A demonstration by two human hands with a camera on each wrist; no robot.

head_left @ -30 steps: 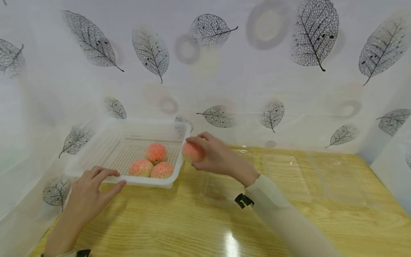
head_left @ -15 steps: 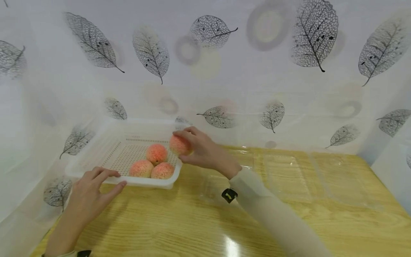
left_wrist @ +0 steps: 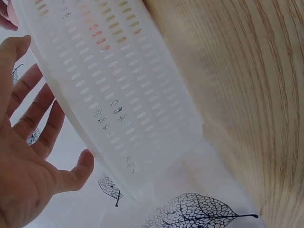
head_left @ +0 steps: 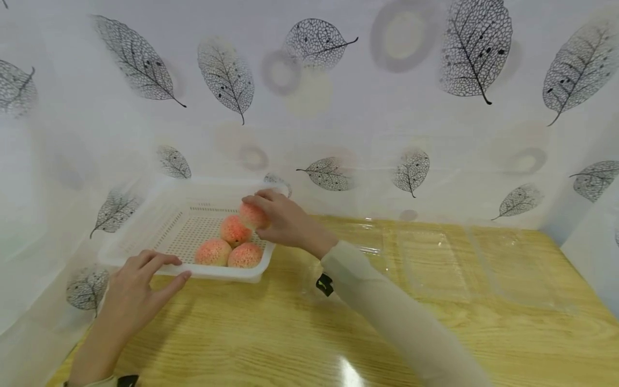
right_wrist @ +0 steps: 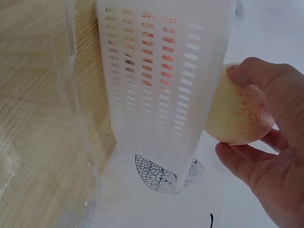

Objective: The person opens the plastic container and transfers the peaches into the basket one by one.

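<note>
A white perforated plastic basket (head_left: 223, 274) stands at the left of the table and holds three pink-and-yellow peaches: one behind (head_left: 235, 231), one front left (head_left: 213, 252) and one front right (head_left: 245, 256). Over the basket's right part, my right hand (head_left: 292, 223) grips another peach (head_left: 252, 216) between thumb and fingers. In the right wrist view this peach (right_wrist: 235, 114) appears beside the basket's rim. My left hand (head_left: 132, 290) rests at the front-left rim, its fingers spread and not wrapped round it. The left wrist view shows the same hand (left_wrist: 33, 137) by the rim.
Several clear plastic boxes, one in the middle (head_left: 432, 263) and one farther right (head_left: 512, 263), stand on the wooden table (head_left: 271, 333) right of the basket. A white leaf-patterned sheet (head_left: 338, 123) hangs behind and at both sides.
My right hand has carried its peach leftward, from outside the basket's right rim to above the basket's right part. My left hand and the three peaches inside have stayed put.
</note>
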